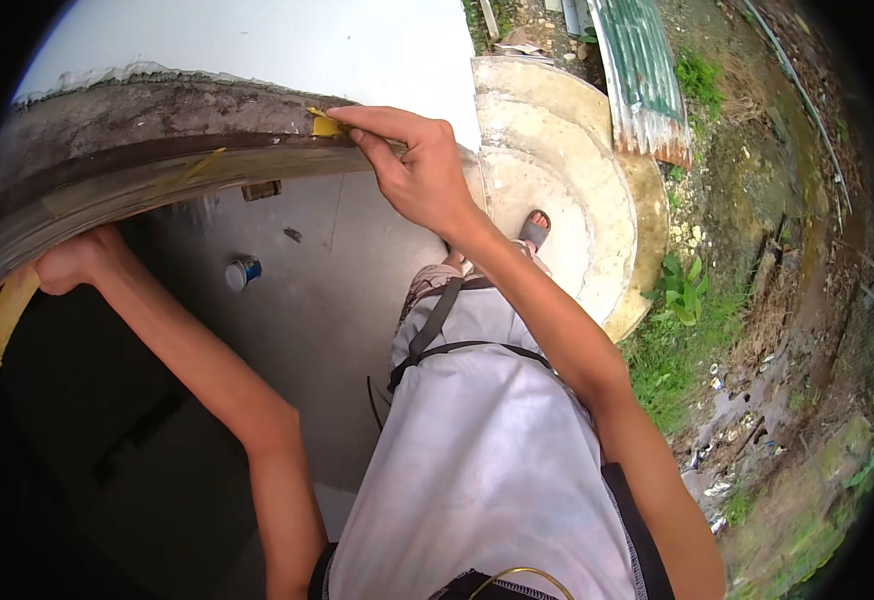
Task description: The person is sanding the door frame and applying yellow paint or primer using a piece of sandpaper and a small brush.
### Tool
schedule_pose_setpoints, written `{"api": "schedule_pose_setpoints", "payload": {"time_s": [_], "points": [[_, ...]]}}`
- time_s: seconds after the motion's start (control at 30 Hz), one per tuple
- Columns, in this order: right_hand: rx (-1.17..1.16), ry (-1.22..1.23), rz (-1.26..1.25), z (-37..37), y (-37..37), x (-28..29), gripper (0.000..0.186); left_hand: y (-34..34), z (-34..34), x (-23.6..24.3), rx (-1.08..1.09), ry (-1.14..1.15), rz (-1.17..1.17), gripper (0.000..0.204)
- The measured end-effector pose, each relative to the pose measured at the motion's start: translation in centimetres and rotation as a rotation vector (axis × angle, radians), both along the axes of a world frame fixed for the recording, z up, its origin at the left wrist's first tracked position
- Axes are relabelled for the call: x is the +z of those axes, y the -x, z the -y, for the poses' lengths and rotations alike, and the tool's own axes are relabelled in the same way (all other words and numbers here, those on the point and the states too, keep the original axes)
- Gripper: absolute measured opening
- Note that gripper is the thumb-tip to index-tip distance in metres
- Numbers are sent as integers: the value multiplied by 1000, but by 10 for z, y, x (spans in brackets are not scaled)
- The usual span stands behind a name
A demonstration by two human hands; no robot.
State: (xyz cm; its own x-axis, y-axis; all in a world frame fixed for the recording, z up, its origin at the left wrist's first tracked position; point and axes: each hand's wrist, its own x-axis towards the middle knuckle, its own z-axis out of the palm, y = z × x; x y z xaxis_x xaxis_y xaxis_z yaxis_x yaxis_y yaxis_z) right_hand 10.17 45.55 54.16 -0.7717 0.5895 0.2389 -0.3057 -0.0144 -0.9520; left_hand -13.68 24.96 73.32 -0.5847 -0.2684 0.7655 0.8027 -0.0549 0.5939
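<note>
My right hand [422,170] is closed at the edge of a weathered dark beam [177,105] below a white wall, its forefinger and thumb on a short yellow tape piece [325,127]. Lower left, my left hand [72,262] is raised against the beam's underside, fingers curled and partly hidden, with a longer yellow tape strip [7,315] hanging from it. Another thin yellow strip [192,170] lies along the beam's underside, between my two hands.
My sandalled foot [535,228] stands by curved concrete steps [582,235]. A small blue tin [243,272] is on the grey floor [307,300]. A rusty green corrugated sheet [637,75] leans at upper right, beside weedy ground with debris [757,330].
</note>
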Motion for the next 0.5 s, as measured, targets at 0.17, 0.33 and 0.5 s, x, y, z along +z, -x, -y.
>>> {"api": "schedule_pose_setpoints", "payload": {"time_s": [0.17, 0.33, 0.5], "points": [[177, -4, 121, -13, -22, -9, 24, 8, 15, 2, -48, 31, 6, 46], [20, 11, 36, -10, -3, -20, 26, -3, -3, 1, 25, 14, 59, 48], [-145, -193, -103, 18, -8, -28, 30, -6, -4, 2, -41, 14, 19, 47]]}}
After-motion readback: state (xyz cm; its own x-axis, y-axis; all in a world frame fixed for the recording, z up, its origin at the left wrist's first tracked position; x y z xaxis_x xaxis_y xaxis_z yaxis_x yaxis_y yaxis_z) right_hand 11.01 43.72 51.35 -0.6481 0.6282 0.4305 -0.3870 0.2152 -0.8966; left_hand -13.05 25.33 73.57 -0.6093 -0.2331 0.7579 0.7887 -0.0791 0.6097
